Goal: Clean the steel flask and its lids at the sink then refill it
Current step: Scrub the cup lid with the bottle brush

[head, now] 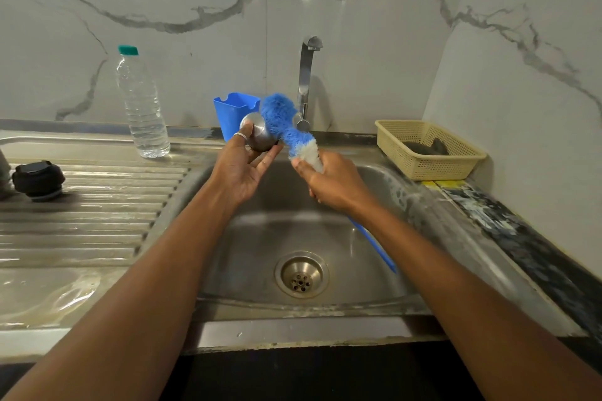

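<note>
Marble walls back a steel sink [260,237]. Above its basin both arms reach forward. The left hand [242,169], palm up, curls its fingers [268,158] round a steel lid [259,135]. The right hand [332,185] grips a blue brush [283,120], whose head touches the lid. A black lid [38,180] stands left of the sink.

Seen from the sink drain [301,276]: tap [306,75] at 12 o'clock behind the basin [260,237], plastic holder [233,114] just left of it; water bottle [143,107] at 10 and flask lid [38,180] at 9, both on the drainboard [97,221]; basket [433,169] at 2, a scrubber [423,147] in it
</note>
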Demonstrator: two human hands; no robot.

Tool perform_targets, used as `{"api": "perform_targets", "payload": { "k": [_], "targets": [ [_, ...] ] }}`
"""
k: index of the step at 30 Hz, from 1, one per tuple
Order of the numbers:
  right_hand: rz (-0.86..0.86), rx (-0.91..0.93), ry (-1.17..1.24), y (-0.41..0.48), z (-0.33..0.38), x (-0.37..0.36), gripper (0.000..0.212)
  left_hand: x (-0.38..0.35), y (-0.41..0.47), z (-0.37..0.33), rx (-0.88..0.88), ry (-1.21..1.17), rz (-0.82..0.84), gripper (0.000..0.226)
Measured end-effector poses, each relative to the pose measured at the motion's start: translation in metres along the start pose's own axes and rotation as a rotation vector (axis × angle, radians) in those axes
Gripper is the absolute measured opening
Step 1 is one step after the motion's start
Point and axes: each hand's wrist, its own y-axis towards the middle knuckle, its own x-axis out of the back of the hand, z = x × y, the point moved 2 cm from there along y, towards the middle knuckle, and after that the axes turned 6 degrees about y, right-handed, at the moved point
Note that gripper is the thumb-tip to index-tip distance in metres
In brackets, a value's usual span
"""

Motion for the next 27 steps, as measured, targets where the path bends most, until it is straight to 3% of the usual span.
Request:
{"api": "perform_targets", "payload": {
  "k": [3, 7, 14, 18, 23, 27],
  "targets": [
    [0.052, 0.025, 0.028, -0.0013, 0.0016, -0.0019, 0.03, 0.0001, -0.0017, -0.0031, -0.022, -0.031, -0.001, 0.018],
    [0.06, 0.039, 0.007, -0.002, 0.0038, -0.001, 0.029, 0.0002, -0.0005, -0.0011, -0.039, -0.007, -0.004, 0.037],
    [-0.051, -0.016, -0.029, 0.0049, -0.0019, 0.0013, 0.031, 0.0016, 0.0052, 0.0024, -0.026, 0.038, 0.029, 0.037],
    [0.037, 0.038, -0.001, -0.0015, 0.0034, -0.0011, 0.028, 0.0029, 0.0042, 0.0008, -0.042, 0.117, 0.022, 0.037],
    [-0.038, -0.017, -0.01, 0.0034, 0.0031, -0.0006, 0.032, 0.0003, 0.0033, 0.0026, -0.055, 0.161, 0.011, 0.029],
    [0.044, 0.059, -0.021, -0.001, 0.0058, -0.0013, 0.025, -0.0009, 0.0028, 0.0011, -0.072, 0.132, 0.017, 0.032]
  ]
}}
